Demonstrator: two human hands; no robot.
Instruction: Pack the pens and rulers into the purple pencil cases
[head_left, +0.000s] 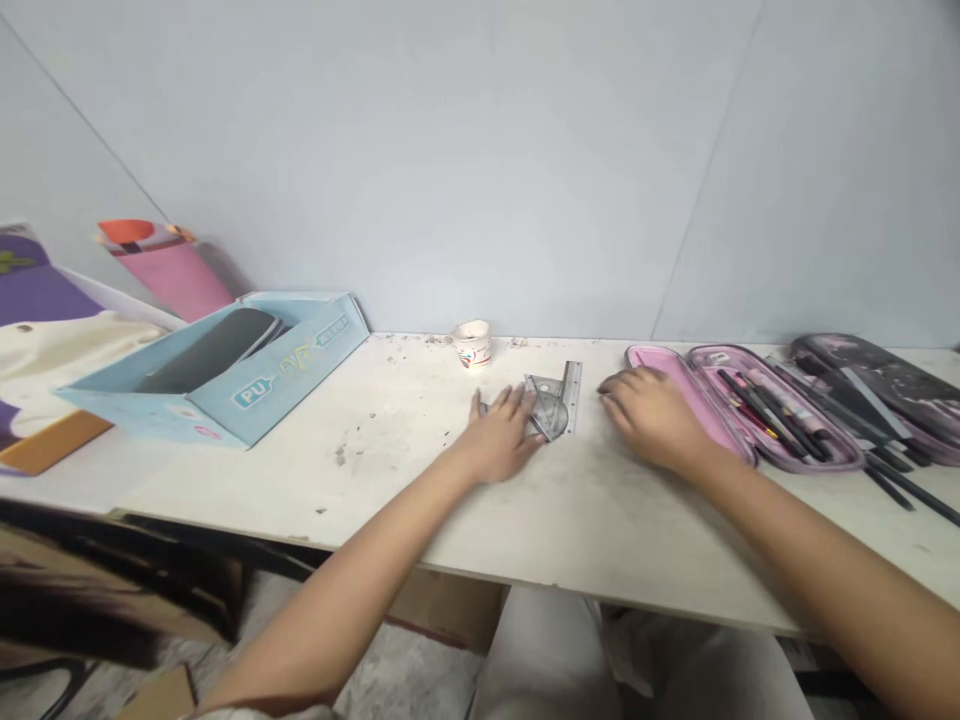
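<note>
Two bare forearms (pixel 330 610) reach out over a scuffed white tabletop (pixel 600 525), with pale trouser legs (pixel 547 660) showing below its front edge. The left hand (pixel 499 435) lies palm down, fingers spread, its fingertips against a smoky-grey clear protractor (pixel 551 415). That protractor sits on a clear set square (pixel 536 390) beside a steel ruler (pixel 571 395), the small stack lying near the table's back edge, and the hand doesn't look clamped on it, though the fingers hide part of the edge. The right hand (pixel 652 420) is well apart from the left, open and curled downward, empty, and just beside the rim of an open pink pencil case (pixel 720 400) packed with dark pens and pencils (pixel 757 420). A black printed case (pixel 877 385) lies behind that one. Further left, a small paper cup (pixel 472 345) stands against the wall, and a pale blue cardboard box (pixel 292 375) holds a dark flat case (pixel 206 350) — both out of reach of either hand's fingers.
</note>
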